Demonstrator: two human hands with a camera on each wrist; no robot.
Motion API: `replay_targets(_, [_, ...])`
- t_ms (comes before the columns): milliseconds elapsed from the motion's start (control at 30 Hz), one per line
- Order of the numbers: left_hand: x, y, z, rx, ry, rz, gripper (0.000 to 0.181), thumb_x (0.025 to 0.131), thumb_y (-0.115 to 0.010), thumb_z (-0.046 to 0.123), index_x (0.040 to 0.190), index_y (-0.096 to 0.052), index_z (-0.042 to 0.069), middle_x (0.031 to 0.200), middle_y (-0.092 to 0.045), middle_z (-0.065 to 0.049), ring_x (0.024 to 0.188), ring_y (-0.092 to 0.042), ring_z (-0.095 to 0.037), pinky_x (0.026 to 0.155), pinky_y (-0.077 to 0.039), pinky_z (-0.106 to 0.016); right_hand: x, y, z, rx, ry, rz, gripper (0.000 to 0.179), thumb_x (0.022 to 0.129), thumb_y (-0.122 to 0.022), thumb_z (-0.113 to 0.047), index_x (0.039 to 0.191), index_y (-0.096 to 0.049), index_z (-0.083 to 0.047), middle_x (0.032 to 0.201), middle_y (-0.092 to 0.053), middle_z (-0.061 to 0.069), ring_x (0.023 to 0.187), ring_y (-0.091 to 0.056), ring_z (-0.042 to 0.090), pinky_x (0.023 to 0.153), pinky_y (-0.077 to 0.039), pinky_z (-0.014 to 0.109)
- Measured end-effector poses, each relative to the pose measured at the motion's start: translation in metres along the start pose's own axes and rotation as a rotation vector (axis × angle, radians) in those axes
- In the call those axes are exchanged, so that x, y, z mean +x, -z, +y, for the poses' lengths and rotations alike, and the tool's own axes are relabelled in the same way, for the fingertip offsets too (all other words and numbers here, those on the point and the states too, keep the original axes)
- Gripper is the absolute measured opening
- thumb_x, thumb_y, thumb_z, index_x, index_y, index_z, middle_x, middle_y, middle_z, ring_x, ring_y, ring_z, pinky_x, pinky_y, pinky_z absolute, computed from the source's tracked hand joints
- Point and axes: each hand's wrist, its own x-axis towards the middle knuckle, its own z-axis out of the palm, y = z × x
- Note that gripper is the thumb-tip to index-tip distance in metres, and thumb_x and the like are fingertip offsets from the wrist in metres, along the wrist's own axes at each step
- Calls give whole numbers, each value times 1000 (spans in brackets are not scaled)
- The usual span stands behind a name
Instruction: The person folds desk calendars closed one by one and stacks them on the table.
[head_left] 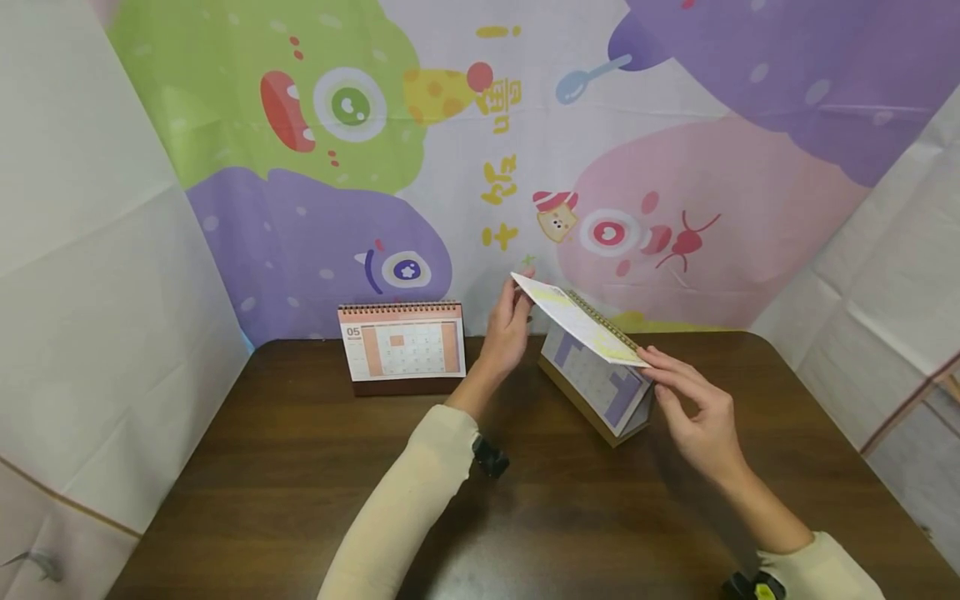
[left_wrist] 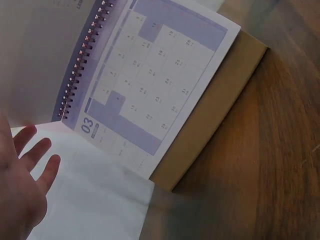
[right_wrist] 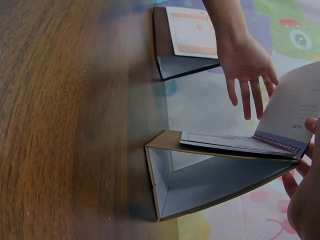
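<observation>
A desk calendar (head_left: 588,379) with purple month pages and a tan stand is set at an angle on the table. One calendar page (head_left: 573,321) is lifted from its front, hinged on the spiral binding (left_wrist: 82,55). At the page's left corner, my left hand (head_left: 510,329) pinches the edge between thumb and index finger; its other fingers (left_wrist: 37,152) extend free. My right hand (head_left: 697,417) holds the calendar's right end by the binding, thumb on the page side and fingers behind. Beneath the raised page, the sheet marked 03 (left_wrist: 135,75) shows.
A second desk calendar (head_left: 405,346), orange and showing 05, stands upright on a dark base to the left. The brown wooden table (head_left: 570,517) stretches toward me. Behind it hangs a cloth (head_left: 480,192) printed with cartoon monsters, and pale sheets (head_left: 82,208) flank the sides.
</observation>
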Motion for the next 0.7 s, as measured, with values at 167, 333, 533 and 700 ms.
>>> replay_targets(167, [-3, 8, -10, 4, -34, 1, 56, 124, -27, 33, 167, -49, 4, 166, -58, -26, 149, -62, -46, 117, -57, -66, 0, -2, 0, 6, 14, -1, 39, 84, -65, 35, 110, -82, 12, 140, -82, 0, 144, -71, 10, 120, -52, 19])
replay_targets(333, [8, 15, -56, 21, -106, 33, 72, 120, -24, 61, 157, -64, 14, 147, -75, -13, 130, -71, -26, 106, -61, -44, -1, -2, 1, -6, 29, -8, 38, 82, -66, 35, 105, -83, 10, 139, -82, 0, 145, -69, 11, 122, -51, 20])
replay_targets(533, [9, 15, -78, 127, -68, 117, 65, 122, -27, 51, 141, -76, 13, 143, -80, -11, 132, -74, -26, 115, -56, -43, -5, -4, 2, -53, 36, -20, 38, 81, -69, 31, 103, -84, 4, 141, -80, -2, 150, -63, 9, 127, -45, 20])
replay_targets(700, [9, 18, -102, 130, -60, 175, 75, 121, -20, 60, 132, -84, 23, 135, -84, -1, 128, -76, -16, 110, -55, -32, -7, -3, -2, -76, 17, -60, 37, 82, -71, 29, 107, -84, 4, 148, -76, 7, 152, -59, 6, 126, -44, 18])
